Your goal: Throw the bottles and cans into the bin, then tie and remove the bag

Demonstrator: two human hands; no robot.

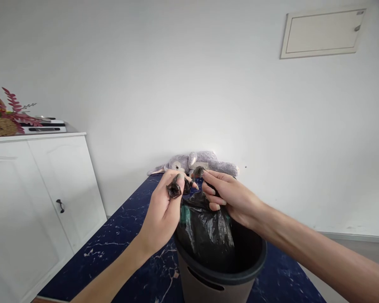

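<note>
A black plastic garbage bag [205,231] bulges inside a trash can [219,290] with a dark rim and a slot below it. Something green shows through the thin plastic. My left hand [166,202] pinches one gathered end of the bag between thumb and fingers, above the can's left side. Just to its right, my right hand [224,191] is closed on another twisted end of the same bag. Both hands are raised over the opening, close together but apart.
The can stands on a dark blue marbled table [123,235]. A grey plush toy [205,160] lies along the far edge by the wall. At left is a white cabinet [66,176] with a wicker basket [1,126] on top. A panel door [322,33] is set in the wall.
</note>
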